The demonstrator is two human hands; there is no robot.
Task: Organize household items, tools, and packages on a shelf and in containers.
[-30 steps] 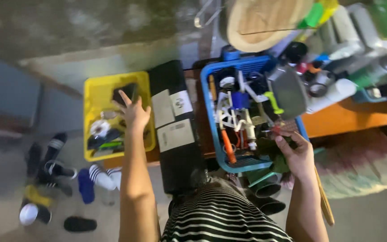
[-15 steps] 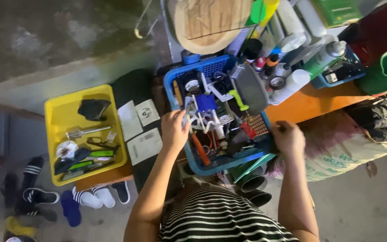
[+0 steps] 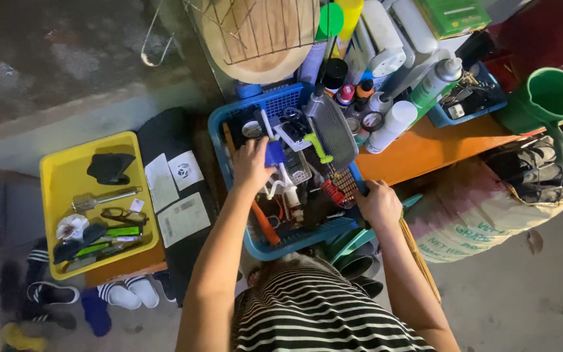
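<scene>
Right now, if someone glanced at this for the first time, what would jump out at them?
Probably the crammed blue basket at centre, with the left hand among its tools and the right hand on its near right edge. Next, the bright yellow tray of small items to the left, and the green watering can at far right.

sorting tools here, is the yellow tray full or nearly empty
Partly filled. The yellow tray holds a black cloth, a metal brush, glasses and green tools, mostly in its lower half; bare yellow floor shows at the top.
</scene>
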